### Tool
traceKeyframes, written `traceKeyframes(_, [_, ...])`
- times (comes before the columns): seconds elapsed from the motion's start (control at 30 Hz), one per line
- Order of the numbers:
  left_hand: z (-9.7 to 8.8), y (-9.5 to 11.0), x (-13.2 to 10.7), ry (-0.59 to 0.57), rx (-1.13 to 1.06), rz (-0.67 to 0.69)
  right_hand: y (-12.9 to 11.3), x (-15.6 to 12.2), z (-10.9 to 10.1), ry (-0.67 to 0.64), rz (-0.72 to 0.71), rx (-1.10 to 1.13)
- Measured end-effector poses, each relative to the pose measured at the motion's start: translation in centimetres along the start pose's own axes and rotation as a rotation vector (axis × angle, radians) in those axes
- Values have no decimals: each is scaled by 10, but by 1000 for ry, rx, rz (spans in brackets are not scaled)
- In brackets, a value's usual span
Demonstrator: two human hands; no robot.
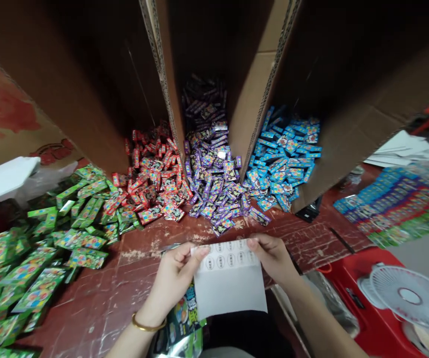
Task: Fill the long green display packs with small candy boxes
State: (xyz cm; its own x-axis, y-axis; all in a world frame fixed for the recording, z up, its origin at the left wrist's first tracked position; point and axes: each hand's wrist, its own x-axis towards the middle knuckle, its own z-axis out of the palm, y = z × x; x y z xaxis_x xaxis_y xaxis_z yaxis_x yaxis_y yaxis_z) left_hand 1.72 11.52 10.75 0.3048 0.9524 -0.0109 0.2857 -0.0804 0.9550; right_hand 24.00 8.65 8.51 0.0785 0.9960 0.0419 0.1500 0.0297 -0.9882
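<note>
Left hand (173, 278): grasps the left top edge of the sheet (231, 288), thumb on top and fingers curled beneath; a gold bangle (147, 325) circles the wrist.
Right hand (272, 258): pinches the right top corner of the sheet between thumb and forefinger, the other fingers folded behind.
Sheet: white, held over the near edge of the table (125, 288), tilted toward the camera; 2 rows of small round stickers (229, 253) run along its top, the rest blank.
Pouch (182, 318): printed packet lying under the left hand and the sheet, at the near edge.
Table: dark red, scuffed and worn pale in patches.
Green packs (31, 268): loose heap covering the left side of the table.
Red packs (151, 184): spilling from the leftmost of 3 cardboard bays at the far edge.
Purple packs (214, 169): in the middle bay, its front just beyond the sheet.
Blue packs (285, 159): in the right bay.
Dividers (165, 94): corrugated cardboard walls standing between the heaps.
Rows (397, 204): blue, red and green packs laid in neat bands at the right edge.
Fan (410, 296): small white one, lying on a red box (367, 318) at the near right corner.
Papers (401, 149): white sheets stacked far right.
</note>
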Motion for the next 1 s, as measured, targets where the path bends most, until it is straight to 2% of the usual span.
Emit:
traceKeyframes(0.13, [9,-10,4,-156,-23,-76,2,-3,-11,-32,36,31])
traceKeyframes(0.2, [14,-15,7,-194,0,-87,6,-6,-15,-22,84,42])
traceKeyframes(0.33, [26,-24,14,-236,275,20,25,-10,-22,14,122,12])
traceKeyframes(0.43, [40,-33,24,-249,444,92,47,-13,-32,70,63,-223])
traceKeyframes(0.57, [64,-50,39,-214,605,101,84,-19,-54,293,-113,-728])
traceKeyframes(0.67, [78,-62,44,-211,708,92,112,-25,-67,290,-80,-913])
traceKeyframes(0.77, [84,-68,45,-209,793,73,129,-25,-75,221,-88,-893])
traceKeyframes(0.83, [85,-70,46,-212,836,60,130,-24,-78,275,-124,-847])
traceKeyframes(0.93, [86,-72,48,-226,874,49,119,-27,-76,398,-202,-749])
traceKeyframes(1.0, [86,-73,49,-236,886,44,107,-36,-65,356,-225,-684])
